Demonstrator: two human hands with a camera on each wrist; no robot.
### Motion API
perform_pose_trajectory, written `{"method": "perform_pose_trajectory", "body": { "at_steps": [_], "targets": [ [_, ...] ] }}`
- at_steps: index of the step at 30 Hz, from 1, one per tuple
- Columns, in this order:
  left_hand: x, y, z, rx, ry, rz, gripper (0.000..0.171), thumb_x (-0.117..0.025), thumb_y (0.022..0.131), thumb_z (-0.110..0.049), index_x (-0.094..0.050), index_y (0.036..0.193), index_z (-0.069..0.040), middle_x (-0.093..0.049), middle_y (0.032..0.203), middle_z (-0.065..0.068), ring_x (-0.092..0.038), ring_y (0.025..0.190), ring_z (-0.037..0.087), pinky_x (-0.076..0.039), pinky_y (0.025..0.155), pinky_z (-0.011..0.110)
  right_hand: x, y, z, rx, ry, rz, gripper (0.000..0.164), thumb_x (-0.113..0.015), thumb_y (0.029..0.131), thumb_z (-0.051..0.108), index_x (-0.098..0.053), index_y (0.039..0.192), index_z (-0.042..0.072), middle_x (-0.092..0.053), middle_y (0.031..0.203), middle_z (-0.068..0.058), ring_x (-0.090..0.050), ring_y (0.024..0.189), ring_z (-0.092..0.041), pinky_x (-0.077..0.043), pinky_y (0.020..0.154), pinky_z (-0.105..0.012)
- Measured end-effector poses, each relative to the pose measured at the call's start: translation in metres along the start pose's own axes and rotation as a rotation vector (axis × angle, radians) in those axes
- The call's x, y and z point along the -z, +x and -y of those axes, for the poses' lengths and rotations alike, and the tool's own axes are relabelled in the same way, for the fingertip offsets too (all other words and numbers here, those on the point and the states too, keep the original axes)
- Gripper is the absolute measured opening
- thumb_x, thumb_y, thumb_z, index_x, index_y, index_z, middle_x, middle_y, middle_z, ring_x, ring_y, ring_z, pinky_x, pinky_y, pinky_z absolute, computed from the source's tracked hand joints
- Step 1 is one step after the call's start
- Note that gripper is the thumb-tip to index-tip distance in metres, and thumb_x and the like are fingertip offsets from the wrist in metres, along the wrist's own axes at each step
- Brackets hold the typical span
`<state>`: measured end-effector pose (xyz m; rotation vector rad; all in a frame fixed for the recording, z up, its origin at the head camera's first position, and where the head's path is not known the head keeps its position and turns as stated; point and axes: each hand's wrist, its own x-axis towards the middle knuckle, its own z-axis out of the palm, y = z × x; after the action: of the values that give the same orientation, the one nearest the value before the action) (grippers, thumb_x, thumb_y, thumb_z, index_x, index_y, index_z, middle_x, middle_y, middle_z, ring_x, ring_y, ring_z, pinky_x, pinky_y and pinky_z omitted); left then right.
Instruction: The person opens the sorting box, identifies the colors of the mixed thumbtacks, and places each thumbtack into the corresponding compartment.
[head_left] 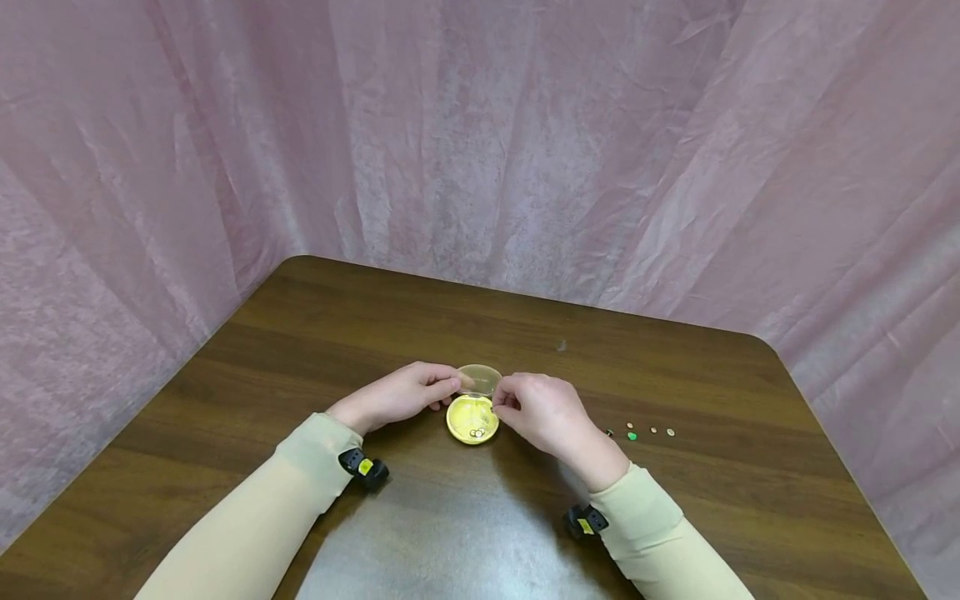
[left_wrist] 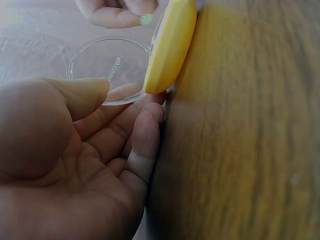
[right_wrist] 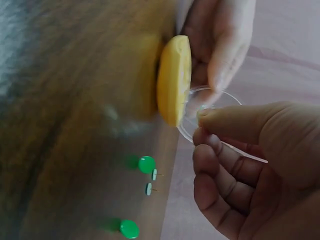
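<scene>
Centrally, yellow case [head_left: 463, 416], lid [head_left: 482, 380] in left hand [head_left: 405, 395], tack [left_wrist: 146, 19] in right hand [head_left: 544, 412]

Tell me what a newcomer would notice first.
The bright yellow case, open on the brown table between left hand and right hand, its clear lid raised at the far side. Next, the green thumbtacks lying to the right of the right hand. Pink curtain hangs behind the table.

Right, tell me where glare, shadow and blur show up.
Head view: pale glare on the near table, dark shadow under the right hand; left wrist view: upper-left corner washed out; right wrist view: table grain blurred, yellowish reflection beside the yellow case.
</scene>
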<state>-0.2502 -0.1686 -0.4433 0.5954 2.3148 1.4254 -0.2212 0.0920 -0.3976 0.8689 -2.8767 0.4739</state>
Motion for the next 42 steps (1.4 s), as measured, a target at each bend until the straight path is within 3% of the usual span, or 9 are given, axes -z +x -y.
{"method": "perform_pose_trajectory", "body": {
  "at_steps": [10,15,23,28,36,42],
  "targets": [
    [-0.001,0.0,0.0,-0.013,-0.009,0.004,0.033,-0.054,0.119,-0.024,-0.074,0.142,-0.012,-0.073,0.136,0.003,-0.067,0.108,0.019,-0.055,0.096,0.038,-0.013,-0.002,0.001,0.037,-0.098,-0.02,0.021,-0.085,0.09,0.012,-0.071,0.082,0.025,-0.061,0.076,0.014,-0.057,0.068,-0.008,-0.049,0.06,-0.035],
    [-0.002,0.0,0.001,-0.015,-0.018,0.004,0.034,-0.054,0.119,-0.025,-0.073,0.143,-0.01,-0.073,0.137,0.004,-0.067,0.109,0.019,-0.055,0.096,0.039,-0.005,-0.002,-0.001,0.042,-0.079,-0.004,0.019,-0.084,0.091,0.011,-0.074,0.084,0.026,-0.062,0.077,0.015,-0.057,0.069,-0.006,-0.049,0.06,-0.035],
    [-0.002,0.002,0.002,-0.015,-0.025,0.01,0.034,-0.053,0.119,-0.026,-0.074,0.142,-0.011,-0.073,0.136,0.003,-0.065,0.107,0.02,-0.055,0.096,0.039,0.031,-0.004,-0.029,-0.11,-0.05,-0.067,0.018,-0.08,0.091,0.01,-0.075,0.084,0.026,-0.066,0.078,0.014,-0.06,0.071,-0.008,-0.052,0.067,-0.039],
    [-0.001,0.002,0.003,-0.012,-0.03,0.006,0.033,-0.054,0.119,-0.024,-0.074,0.142,-0.01,-0.073,0.133,0.004,-0.065,0.105,0.02,-0.055,0.095,0.038,0.042,-0.005,-0.044,-0.185,-0.056,-0.049,0.016,-0.078,0.094,0.01,-0.076,0.086,0.024,-0.068,0.08,0.011,-0.061,0.074,-0.011,-0.052,0.07,-0.04],
    [-0.001,0.001,0.003,-0.023,-0.025,0.007,0.034,-0.053,0.119,-0.023,-0.073,0.142,-0.007,-0.074,0.132,0.006,-0.065,0.105,0.02,-0.055,0.094,0.037,0.025,0.0,-0.045,-0.183,-0.111,0.047,0.009,-0.084,0.095,0.016,-0.081,0.092,0.024,-0.072,0.084,0.011,-0.068,0.081,-0.013,-0.056,0.074,-0.043],
    [-0.002,0.001,0.001,-0.016,-0.033,0.008,0.033,-0.054,0.119,-0.024,-0.074,0.141,-0.01,-0.074,0.131,0.004,-0.065,0.105,0.02,-0.055,0.095,0.038,0.007,0.003,-0.041,-0.167,-0.139,0.068,0.012,-0.086,0.093,0.016,-0.079,0.09,0.025,-0.072,0.084,0.012,-0.068,0.081,-0.013,-0.056,0.073,-0.042]
  ]
}}
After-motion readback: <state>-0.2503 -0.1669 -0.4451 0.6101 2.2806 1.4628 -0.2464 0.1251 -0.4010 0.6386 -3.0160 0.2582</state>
